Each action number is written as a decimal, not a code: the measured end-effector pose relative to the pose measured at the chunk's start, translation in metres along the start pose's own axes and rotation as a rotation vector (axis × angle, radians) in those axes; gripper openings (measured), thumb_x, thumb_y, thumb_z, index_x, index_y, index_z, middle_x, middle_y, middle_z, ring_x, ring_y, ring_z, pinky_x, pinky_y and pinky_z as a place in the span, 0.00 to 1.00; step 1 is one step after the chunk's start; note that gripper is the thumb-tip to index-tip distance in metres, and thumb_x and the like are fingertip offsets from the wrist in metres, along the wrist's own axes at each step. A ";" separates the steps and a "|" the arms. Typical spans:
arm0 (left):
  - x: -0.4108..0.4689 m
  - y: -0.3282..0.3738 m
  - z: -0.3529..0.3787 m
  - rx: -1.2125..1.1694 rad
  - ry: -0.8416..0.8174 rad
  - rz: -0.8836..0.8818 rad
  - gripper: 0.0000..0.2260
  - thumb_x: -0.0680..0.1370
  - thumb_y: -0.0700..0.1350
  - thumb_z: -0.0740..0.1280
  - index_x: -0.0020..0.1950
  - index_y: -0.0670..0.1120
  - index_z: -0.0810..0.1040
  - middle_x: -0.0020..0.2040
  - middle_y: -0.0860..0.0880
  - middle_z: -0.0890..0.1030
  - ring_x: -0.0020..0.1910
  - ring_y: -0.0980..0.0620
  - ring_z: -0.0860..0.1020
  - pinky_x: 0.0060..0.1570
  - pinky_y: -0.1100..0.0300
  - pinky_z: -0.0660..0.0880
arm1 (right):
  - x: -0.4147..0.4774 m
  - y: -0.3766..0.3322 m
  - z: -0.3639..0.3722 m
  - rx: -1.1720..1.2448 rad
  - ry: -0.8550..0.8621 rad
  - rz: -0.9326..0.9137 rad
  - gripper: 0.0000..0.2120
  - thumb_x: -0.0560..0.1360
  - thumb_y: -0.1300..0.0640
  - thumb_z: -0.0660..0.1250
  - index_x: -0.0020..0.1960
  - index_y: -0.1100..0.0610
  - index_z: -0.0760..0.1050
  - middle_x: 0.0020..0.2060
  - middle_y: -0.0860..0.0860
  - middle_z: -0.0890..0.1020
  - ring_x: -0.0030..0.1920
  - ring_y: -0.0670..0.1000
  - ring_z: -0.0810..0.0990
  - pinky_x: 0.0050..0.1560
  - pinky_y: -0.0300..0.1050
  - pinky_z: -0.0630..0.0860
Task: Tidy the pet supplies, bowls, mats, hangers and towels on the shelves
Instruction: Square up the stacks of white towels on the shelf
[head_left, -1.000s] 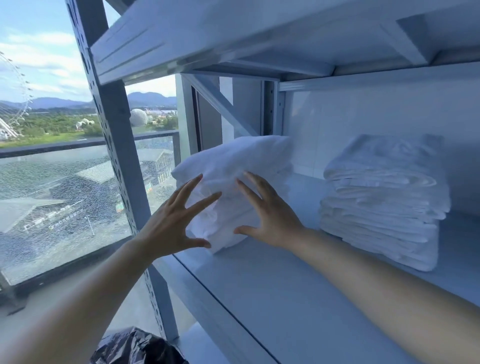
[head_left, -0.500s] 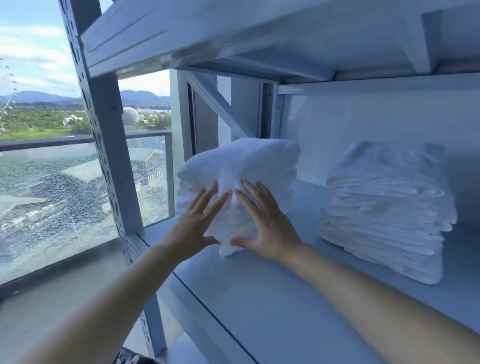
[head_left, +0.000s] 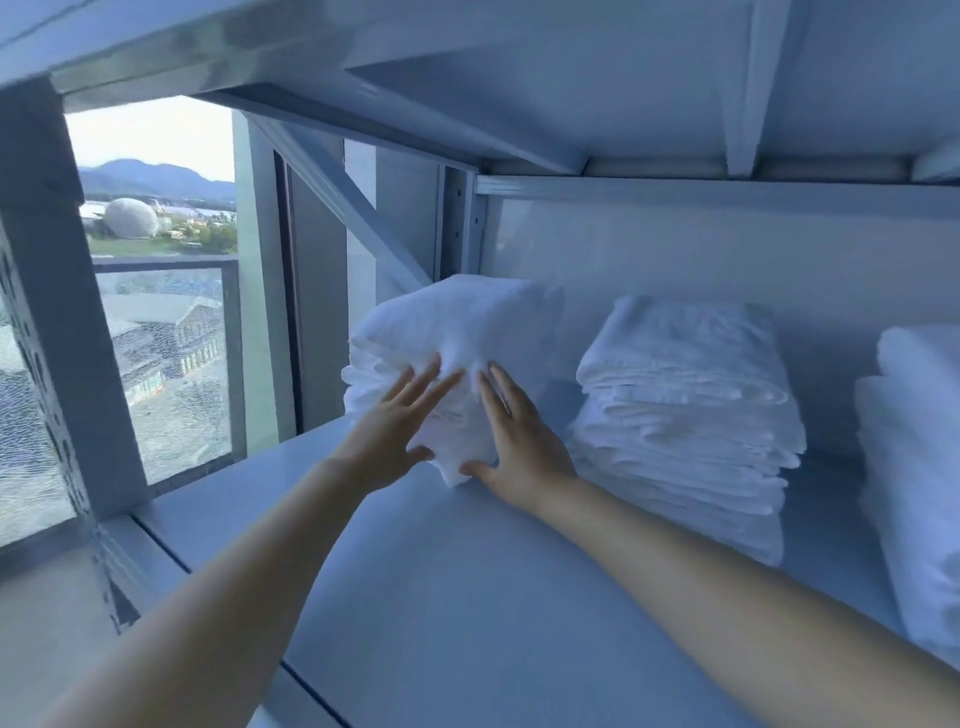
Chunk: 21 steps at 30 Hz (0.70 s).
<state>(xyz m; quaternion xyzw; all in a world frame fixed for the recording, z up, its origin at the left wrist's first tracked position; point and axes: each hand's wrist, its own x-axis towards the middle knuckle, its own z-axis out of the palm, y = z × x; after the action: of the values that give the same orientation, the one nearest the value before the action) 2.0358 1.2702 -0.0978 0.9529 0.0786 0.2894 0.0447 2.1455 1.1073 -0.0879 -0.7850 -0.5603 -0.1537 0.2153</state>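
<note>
Both flat, released hands, left (head_left: 387, 431) and right (head_left: 519, 441), pressed the left towel stack (head_left: 457, 343), squaring it beside the middle stack (head_left: 685, 415).

White towel stacks (head_left: 685, 415) on a pale blue-grey shelf (head_left: 467, 597), plain, unpatterned.

Right-hand stack of towels (head_left: 919, 467): cut off by the right edge, so its full width and count cannot be told. Left stack of towels (head_left: 457, 332): lower front face partly covered by the left hand (head_left: 387, 441) and right hand (head_left: 519, 441); whether the palms press flat cannot be told. Middle stack of towels (head_left: 685, 415): individual folds blur together, number uncertain. Shelf (head_left: 467, 597): near edge and right end run out of frame. Both forearms are cropped at the bottom edge.
</note>
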 end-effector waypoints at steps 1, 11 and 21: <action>0.003 -0.001 0.002 -0.006 0.004 -0.001 0.48 0.71 0.46 0.74 0.72 0.59 0.36 0.73 0.60 0.40 0.76 0.46 0.48 0.70 0.49 0.58 | 0.002 -0.002 0.001 -0.022 -0.005 0.024 0.48 0.71 0.49 0.70 0.76 0.53 0.38 0.76 0.48 0.39 0.75 0.49 0.44 0.67 0.48 0.65; -0.006 -0.015 0.003 -0.062 0.239 -0.048 0.44 0.66 0.47 0.77 0.74 0.60 0.55 0.74 0.56 0.61 0.66 0.49 0.69 0.43 0.58 0.73 | 0.001 -0.012 0.009 -0.181 0.034 -0.007 0.42 0.74 0.53 0.68 0.76 0.52 0.43 0.75 0.47 0.40 0.75 0.54 0.45 0.63 0.52 0.69; 0.010 -0.012 0.013 0.008 0.230 -0.119 0.33 0.69 0.38 0.74 0.71 0.56 0.67 0.69 0.51 0.68 0.65 0.45 0.70 0.49 0.53 0.73 | 0.010 -0.014 0.015 -0.124 0.022 0.064 0.41 0.74 0.55 0.67 0.76 0.45 0.42 0.75 0.47 0.41 0.72 0.55 0.53 0.56 0.52 0.72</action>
<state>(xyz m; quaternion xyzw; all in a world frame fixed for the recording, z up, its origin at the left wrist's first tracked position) 2.0495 1.2828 -0.1048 0.9073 0.1404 0.3934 0.0489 2.1359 1.1268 -0.0943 -0.8126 -0.5217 -0.1900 0.1772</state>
